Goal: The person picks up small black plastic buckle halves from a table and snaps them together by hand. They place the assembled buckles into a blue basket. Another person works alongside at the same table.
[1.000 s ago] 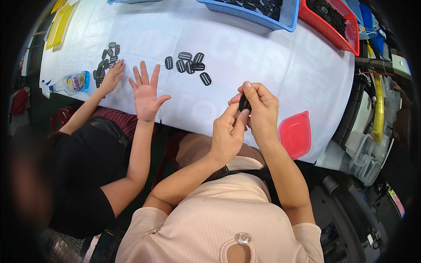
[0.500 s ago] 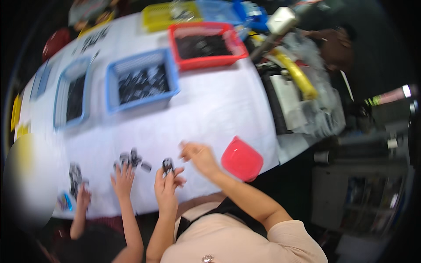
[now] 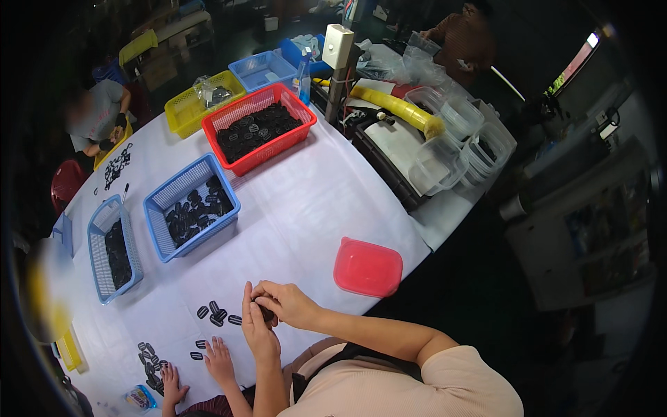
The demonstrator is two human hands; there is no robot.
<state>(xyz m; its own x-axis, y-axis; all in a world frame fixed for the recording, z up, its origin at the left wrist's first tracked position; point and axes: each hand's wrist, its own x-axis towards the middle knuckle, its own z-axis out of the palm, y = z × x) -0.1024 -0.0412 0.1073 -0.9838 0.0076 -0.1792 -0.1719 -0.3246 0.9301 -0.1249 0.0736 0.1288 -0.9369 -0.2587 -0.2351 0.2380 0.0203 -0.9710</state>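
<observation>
My left hand [image 3: 257,332] and my right hand [image 3: 287,304] meet above the white table [image 3: 306,208], fingers closed together on a small black oval part [image 3: 267,314] that is mostly hidden between them. Just left of my hands lie a few loose black oval parts [image 3: 217,314] on the cloth. Another person's two small hands [image 3: 219,360] rest flat on the table near more black parts [image 3: 149,356] at the lower left.
A red lidded box [image 3: 367,267] sits right of my hands near the table edge. Two blue baskets [image 3: 191,206] and a red basket [image 3: 258,128] hold black parts; a yellow basket [image 3: 196,104] stands behind. Clear tubs [image 3: 458,149] crowd the far right. A person sits at the far left end.
The camera view has swung right and upward across the table, so the baskets now show. My hands stay together on the black part. The small hands remain flat on the table.
</observation>
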